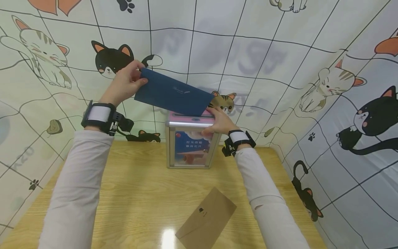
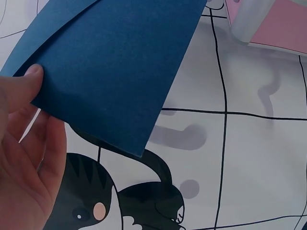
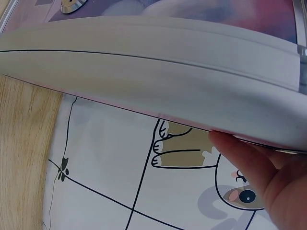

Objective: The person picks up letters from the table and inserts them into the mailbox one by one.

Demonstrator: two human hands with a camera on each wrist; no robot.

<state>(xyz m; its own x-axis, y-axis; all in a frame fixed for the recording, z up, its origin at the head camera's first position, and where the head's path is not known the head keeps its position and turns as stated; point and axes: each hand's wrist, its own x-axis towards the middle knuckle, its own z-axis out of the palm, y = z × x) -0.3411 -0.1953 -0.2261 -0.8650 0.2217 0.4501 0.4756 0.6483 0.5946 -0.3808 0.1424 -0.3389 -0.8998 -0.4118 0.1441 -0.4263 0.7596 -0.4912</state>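
Observation:
A dark blue envelope [image 1: 174, 91] slants above the ballot box [image 1: 190, 124], its lower right corner at the pink top near the slot. Whether that corner is inside the slot I cannot tell. At its upper left end my left hand [image 1: 127, 81] pinches it; the left wrist view shows the thumb on the flap side of the envelope [image 2: 120, 72]. My right hand [image 1: 221, 121] holds the box's top right corner, thumb at the front and fingers over the top. In the right wrist view the fingers [image 3: 230, 143] touch the edge of the silver-framed lid [image 3: 153, 72].
A brown kraft envelope [image 1: 206, 219] lies on the wooden table [image 1: 133, 193], in front of the box. Behind and beside the table hangs a cat-print cloth [image 1: 174, 45]. A small lock [image 3: 73, 5] sits on the box front.

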